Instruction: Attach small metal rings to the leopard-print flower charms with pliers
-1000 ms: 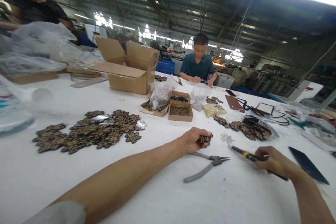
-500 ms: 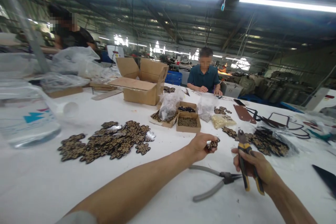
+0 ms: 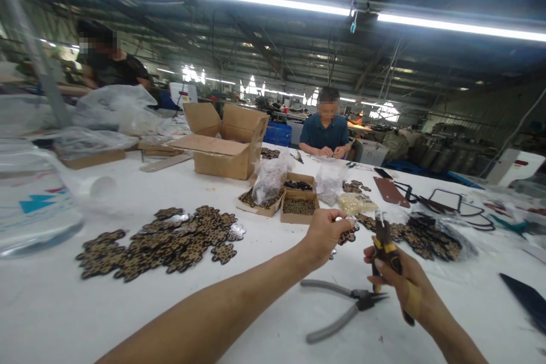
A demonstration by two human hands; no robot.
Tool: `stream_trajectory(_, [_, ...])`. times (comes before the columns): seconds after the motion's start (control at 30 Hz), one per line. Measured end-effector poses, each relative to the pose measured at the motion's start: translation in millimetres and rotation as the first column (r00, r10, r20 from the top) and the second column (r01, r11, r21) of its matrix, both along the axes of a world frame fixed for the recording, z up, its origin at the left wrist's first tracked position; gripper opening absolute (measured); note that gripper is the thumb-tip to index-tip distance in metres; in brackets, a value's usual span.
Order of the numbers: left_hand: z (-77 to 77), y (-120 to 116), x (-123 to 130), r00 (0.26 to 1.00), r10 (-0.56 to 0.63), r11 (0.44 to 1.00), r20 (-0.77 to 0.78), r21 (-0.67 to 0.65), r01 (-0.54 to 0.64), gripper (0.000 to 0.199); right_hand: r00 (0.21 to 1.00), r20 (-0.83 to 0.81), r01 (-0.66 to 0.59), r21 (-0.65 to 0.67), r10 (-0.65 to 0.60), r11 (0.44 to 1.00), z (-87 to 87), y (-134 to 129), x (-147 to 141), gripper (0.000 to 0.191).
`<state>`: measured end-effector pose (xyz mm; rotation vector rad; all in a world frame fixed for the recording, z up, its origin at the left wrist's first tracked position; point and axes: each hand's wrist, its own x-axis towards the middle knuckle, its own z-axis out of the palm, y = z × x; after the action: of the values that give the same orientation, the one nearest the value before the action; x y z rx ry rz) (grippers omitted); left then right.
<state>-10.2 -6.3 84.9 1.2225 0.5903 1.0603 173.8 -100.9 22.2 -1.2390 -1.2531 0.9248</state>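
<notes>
Between the thumb and fingers of my left hand (image 3: 326, 234) is a small leopard-print flower-shaped patch (image 3: 350, 233), with a shiny bit showing at its top. My right hand (image 3: 403, 278) is wrapped round yellow-and-black pliers (image 3: 386, 250), jaws pointing up, a short way right of the patch. Below my hands, grey-handled long-nose pliers (image 3: 362, 299) lie spread on the white table (image 3: 256, 318). A heap of similar patches (image 3: 170, 239) lies to the left, a few with silvery faces. Another pile (image 3: 430, 239) sits beyond my right hand, partly under clear plastic.
Small cartons of brass-coloured studs (image 3: 298, 207) and black pieces (image 3: 297, 185) stand ahead, near a large open cardboard box (image 3: 226, 153). A clear plastic jug (image 3: 38, 205) is at left. A co-worker (image 3: 326, 131) sits across the table; another person (image 3: 111, 62) is at far left.
My right hand has turned the yellow-and-black pliers, and their handles are closer together. The patch in my left hand has tilted to show more of its face. The view has shifted slightly.
</notes>
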Motion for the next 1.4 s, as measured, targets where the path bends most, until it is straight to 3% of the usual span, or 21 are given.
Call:
stream_trajectory(0.1, [-1.4,-3,-1,0.997,0.058,0.992,-0.059,0.115,-0.051,0.024,0.978,0.181,0.088,0.094,-0.104,0.992,-12.8,6,-7,0.053])
stream_trajectory(0.23, [-1.2,-9,-4,0.988,0.102,0.964,-0.12,0.258,-0.068,0.021,0.89,0.376,0.158,0.279,-0.259,0.947,-24.1,14,-14,0.047])
stream_trajectory(0.4, [1.1,-16,-8,0.973,0.151,0.921,-0.176,0.383,-0.074,0.019,0.843,0.452,0.138,0.341,-0.291,0.93,-34.5,20,-12,0.048])
stream_trajectory(0.5, [0.9,-19,-10,0.967,0.181,0.886,-0.18,0.456,-0.081,0.017,0.827,0.469,0.124,0.385,-0.31,0.914,-34.3,20,-11,0.048])
stream_trajectory(0.63, [0.1,-22,-12,0.953,0.228,0.838,-0.201,0.539,-0.087,0.019,0.762,0.551,0.09,0.429,-0.34,0.899,-21.6,14,-14,0.045])
stream_trajectory(0.77, [0.9,-24,-15,0.939,0.267,0.805,-0.217,0.586,-0.093,0.017,0.709,0.612,0.044,0.459,-0.351,0.887,-18.4,12,-13,0.047])
stream_trajectory(1.0, [3.4,-26,-16,0.924,0.303,0.751,-0.232,0.655,-0.082,0.013,0.636,0.62,0.069,0.546,-0.458,0.835,-36.9,20,-1,0.057])
stream_trajectory(1.27, [6.1,-28,-17,0.927,0.296,0.715,-0.232,0.697,-0.054,0.014,0.493,0.691,0.037,0.59,-0.528,0.806,-25.4,14,8,0.066])
stream_trajectory(1.4, [7.9,-30,-18,0.93,0.284,0.717,-0.232,0.696,-0.045,0.015,0.511,0.686,0.069,0.567,-0.517,0.821,-21.1,12,5,0.061])
